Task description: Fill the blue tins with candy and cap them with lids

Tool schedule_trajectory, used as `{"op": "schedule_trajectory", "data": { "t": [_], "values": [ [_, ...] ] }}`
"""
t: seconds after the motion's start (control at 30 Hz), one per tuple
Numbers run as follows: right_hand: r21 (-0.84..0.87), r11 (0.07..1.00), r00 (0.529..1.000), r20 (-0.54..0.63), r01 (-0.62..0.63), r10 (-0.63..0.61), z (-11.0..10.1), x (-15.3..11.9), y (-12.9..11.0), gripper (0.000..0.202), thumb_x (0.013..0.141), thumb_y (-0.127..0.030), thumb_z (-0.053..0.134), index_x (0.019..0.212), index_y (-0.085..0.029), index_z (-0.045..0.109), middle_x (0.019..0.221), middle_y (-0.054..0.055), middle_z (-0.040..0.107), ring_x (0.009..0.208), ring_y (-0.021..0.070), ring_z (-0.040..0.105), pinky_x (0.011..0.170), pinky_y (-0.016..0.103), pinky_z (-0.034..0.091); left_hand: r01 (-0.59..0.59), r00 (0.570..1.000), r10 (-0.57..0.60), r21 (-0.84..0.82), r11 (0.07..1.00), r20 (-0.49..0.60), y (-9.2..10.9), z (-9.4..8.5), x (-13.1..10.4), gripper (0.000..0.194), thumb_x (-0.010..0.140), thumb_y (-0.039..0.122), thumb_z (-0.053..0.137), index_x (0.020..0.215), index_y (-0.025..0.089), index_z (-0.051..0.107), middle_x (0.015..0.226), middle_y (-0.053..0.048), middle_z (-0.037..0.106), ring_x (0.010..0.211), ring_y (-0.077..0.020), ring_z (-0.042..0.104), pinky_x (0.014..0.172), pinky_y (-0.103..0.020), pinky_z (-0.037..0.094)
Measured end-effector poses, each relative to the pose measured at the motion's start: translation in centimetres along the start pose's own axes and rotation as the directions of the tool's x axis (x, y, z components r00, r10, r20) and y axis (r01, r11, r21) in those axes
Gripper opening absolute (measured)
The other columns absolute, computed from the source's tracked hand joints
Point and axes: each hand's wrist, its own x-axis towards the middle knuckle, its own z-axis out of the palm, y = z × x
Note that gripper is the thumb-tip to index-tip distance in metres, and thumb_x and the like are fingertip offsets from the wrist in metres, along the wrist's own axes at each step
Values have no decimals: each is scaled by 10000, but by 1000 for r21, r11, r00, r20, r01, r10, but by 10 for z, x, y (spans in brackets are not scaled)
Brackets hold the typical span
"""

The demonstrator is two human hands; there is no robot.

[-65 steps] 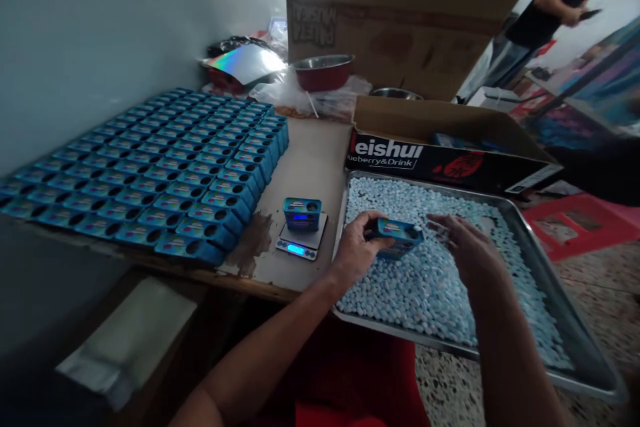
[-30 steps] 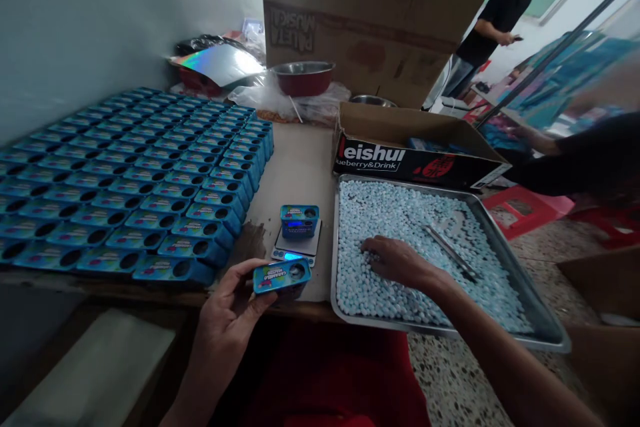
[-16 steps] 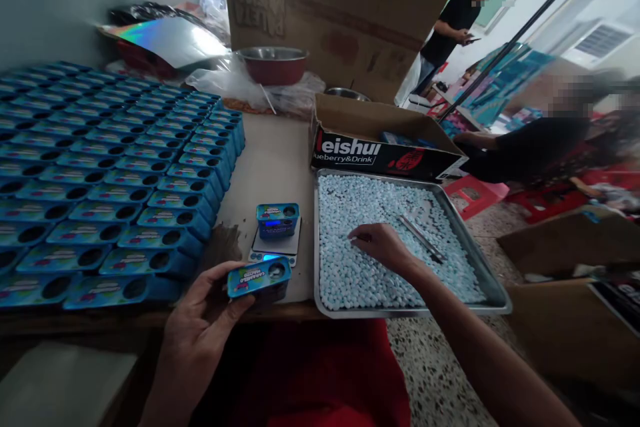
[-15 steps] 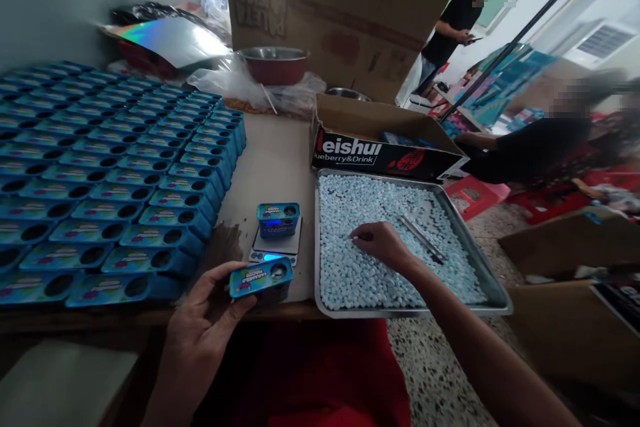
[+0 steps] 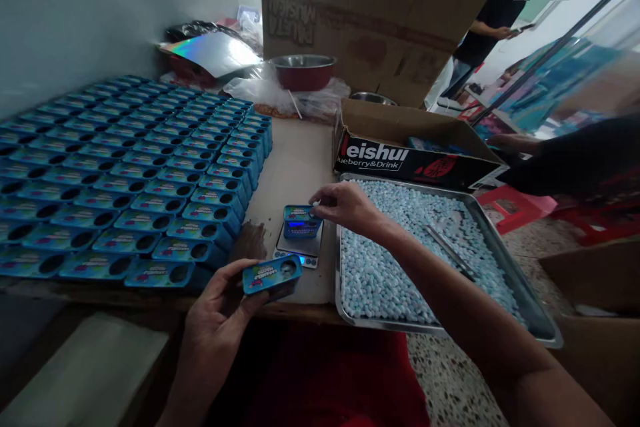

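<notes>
My left hand (image 5: pixel 225 307) grips a small blue candy box (image 5: pixel 273 277) with a round hole in its top, tilted, near the table's front edge. Just beyond it, a second blue candy box (image 5: pixel 303 222) stands on a small digital scale (image 5: pixel 307 249) with a lit display. My right hand (image 5: pixel 345 203) is at the hole end of that box, its fingers pinched around a small white candy (image 5: pixel 315 204). Below my right forearm lies a metal tray (image 5: pixel 339 280) spread with pale blue and white candies (image 5: pixel 385 280). A metal strip (image 5: pixel 450 250) rests on the candies.
Rows of blue candy boxes (image 5: pixel 120 180) fill the table's left side. A printed carton (image 5: pixel 385 157) stands behind the tray, and a red bowl (image 5: pixel 304 73) sits on plastic at the back. One person (image 5: pixel 493 27) stands at far right; another's dark sleeve (image 5: pixel 575 153) is nearer.
My right hand has moved left from the tray's candies to the box on the scale, carrying a white candy. My left hand still holds its box. The whole view has shifted slightly.
</notes>
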Motion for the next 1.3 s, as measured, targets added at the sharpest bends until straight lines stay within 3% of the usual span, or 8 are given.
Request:
{"op": "schedule_trajectory", "data": {
  "t": [0.2, 0.3, 0.4, 0.63, 0.77, 0.93, 1.13, 1.3],
  "values": [
    [-123, 992, 993, -116, -13, -2, -7, -5, -3, 244, 890, -366, 677, 990, -165, 773, 797, 32, 694, 671, 125, 575, 626, 255, 422, -25, 999, 23, -51, 998, -31, 1, -1, 13, 477, 791, 441, 785, 1187, 219, 638, 1089, -55, 752, 1008, -265, 724, 928, -373, 580],
    [-237, 962, 989, 84, 136, -119, 0, -5, -3, 427, 775, -346, 797, 1175, -217, 720, 1070, 74, 710, 900, 192, 621, 758, 296, 455, -102, 995, 101, -54, 993, -10, -4, -2, 23, 471, 791, 397, 798, 1198, 224, 634, 1108, -54, 747, 1017, -255, 719, 921, -353, 577],
    [-292, 950, 984, 164, 113, -67, 11, 2, 4, 420, 757, -257, 785, 1167, -212, 705, 1030, 63, 727, 899, 197, 631, 778, 294, 446, -163, 986, 162, -43, 986, -31, -11, 2, 38, 437, 805, 369, 790, 1191, 221, 650, 1118, -52, 736, 1001, -235, 711, 906, -326, 569],
    [-383, 899, 967, -214, -211, 136, 12, 56, 46, 379, 735, -257, 751, 1111, -212, 737, 967, 46, 755, 876, 220, 668, 757, 293, 448, -197, 971, 217, -173, 965, 102, -11, 38, 97, 414, 836, 309, 752, 1221, 214, 632, 1110, -46, 726, 1019, -221, 698, 933, -341, 557],
    [-372, 884, 953, -210, -285, 219, 2, 75, 61, 424, 753, -345, 784, 1147, -195, 738, 1020, 58, 760, 964, 246, 682, 822, 307, 472, -181, 946, 223, -186, 966, 236, -14, 55, 128, 441, 825, 318, 753, 1230, 192, 634, 1128, -55, 727, 1043, -229, 690, 977, -362, 540],
    [-454, 871, 978, -167, -188, 124, -14, 20, 65, 417, 896, -382, 672, 1266, -193, 666, 1189, 117, 701, 1044, 264, 650, 900, 362, 471, -162, 910, 233, -221, 962, 344, -20, 50, 132, 560, 834, 351, 751, 1352, 207, 593, 1382, -89, 638, 1252, -268, 617, 1090, -405, 485],
    [-643, 731, 943, 40, -229, 331, -19, -92, 84, 382, 913, -404, 653, 1254, -231, 638, 1163, 128, 684, 1027, 302, 635, 866, 395, 444, -214, 951, 274, -338, 916, 141, -20, 38, 113, 492, 896, 392, 711, 1359, 281, 589, 1357, -62, 654, 1319, -239, 574, 1174, -401, 407],
    [-583, 794, 939, 144, -176, 314, -21, -117, 83, 177, 837, -188, 601, 990, -218, 684, 896, 38, 696, 739, 176, 627, 673, 279, 394, -205, 977, 210, -341, 918, -23, -15, 36, 105, 387, 862, 422, 748, 1186, 228, 665, 1170, -79, 710, 1162, -231, 655, 1101, -407, 470]
  ]
}}
